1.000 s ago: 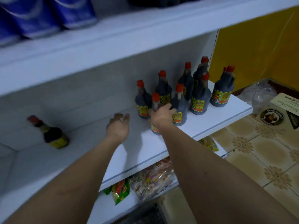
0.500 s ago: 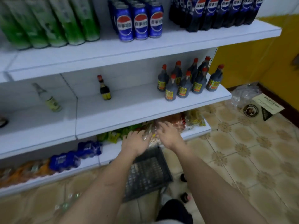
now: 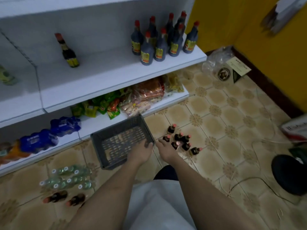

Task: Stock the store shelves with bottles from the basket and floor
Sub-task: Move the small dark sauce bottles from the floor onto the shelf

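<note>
A grey plastic basket (image 3: pixel 106 140) stands on the tiled floor below the shelves, and I see no bottles in it. My left hand (image 3: pixel 141 152) reaches over its right rim, fingers down. Just right of it, my right hand (image 3: pixel 165 149) reaches toward several small dark red-capped bottles (image 3: pixel 181 141) standing on the floor, fingers spread and holding nothing. On the white middle shelf (image 3: pixel 99 75) stands a cluster of dark red-capped bottles (image 3: pixel 162 40) at the right end. A lone dark bottle (image 3: pixel 68 51) stands further left.
Clear green-tinted bottles (image 3: pixel 66 178) and dark bottles (image 3: pixel 64 199) lie on the floor at the lower left. Snack packets (image 3: pixel 132 98) and blue packs (image 3: pixel 49 135) fill the bottom shelf. A cable, a black round object (image 3: pixel 290 173) and a plastic bag lie to the right.
Both hands came down from the middle shelf, past the bottom shelf, to the floor by the basket. The view tilted downward with them.
</note>
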Demonstrator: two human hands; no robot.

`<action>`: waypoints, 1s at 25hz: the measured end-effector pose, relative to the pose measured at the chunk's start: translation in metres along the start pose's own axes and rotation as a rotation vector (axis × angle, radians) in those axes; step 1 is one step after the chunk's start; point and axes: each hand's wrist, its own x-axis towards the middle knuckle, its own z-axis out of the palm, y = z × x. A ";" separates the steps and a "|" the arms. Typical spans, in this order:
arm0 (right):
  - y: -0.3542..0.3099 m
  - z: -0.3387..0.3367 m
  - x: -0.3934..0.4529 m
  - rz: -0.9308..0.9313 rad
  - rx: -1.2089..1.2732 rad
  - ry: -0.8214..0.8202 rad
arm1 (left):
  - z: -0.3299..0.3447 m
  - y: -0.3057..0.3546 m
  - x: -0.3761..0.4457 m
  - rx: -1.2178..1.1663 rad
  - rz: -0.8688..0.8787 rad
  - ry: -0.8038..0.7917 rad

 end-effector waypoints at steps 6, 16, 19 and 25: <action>0.067 -0.038 0.035 0.156 0.133 0.039 | 0.057 0.040 0.027 -0.086 -0.073 -0.136; 0.192 -0.115 0.183 0.406 0.281 0.070 | 0.182 0.074 0.167 -0.158 -0.311 -0.227; 0.254 -0.096 0.264 0.487 0.286 0.086 | 0.236 0.035 0.240 -0.092 -0.308 -0.285; 0.381 -0.037 0.447 0.256 0.112 0.234 | 0.345 -0.065 0.440 0.285 0.115 -0.459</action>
